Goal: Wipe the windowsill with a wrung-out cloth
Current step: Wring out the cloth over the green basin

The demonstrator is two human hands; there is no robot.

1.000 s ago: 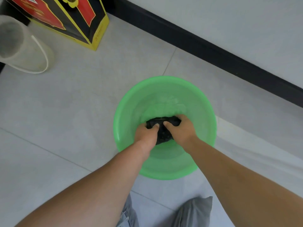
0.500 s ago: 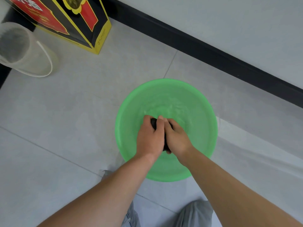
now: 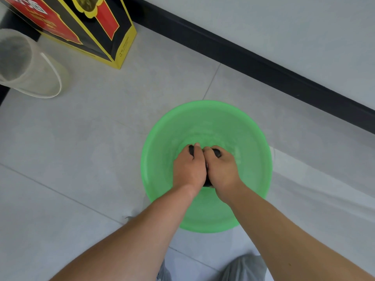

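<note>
A round green basin (image 3: 154,159) stands on the grey tiled floor. Over its middle, my left hand (image 3: 188,169) and my right hand (image 3: 222,169) sit side by side, knuckles touching. Both grip a bunched dark cloth (image 3: 216,152). Only small bits of the cloth show: past the fingertips of each hand and below the heels of the palms. The windowsill is not in view.
A black, red and yellow box (image 3: 97,31) stands at the back left by a black skirting board (image 3: 263,63) under a white wall. A translucent plastic container (image 3: 26,63) lies at the far left. My grey-trousered knees (image 3: 245,267) show at the bottom edge.
A second ago the hands were apart with the cloth spread between them. They have closed together around the cloth, which is now squeezed into a tight bundle and mostly hidden.
</note>
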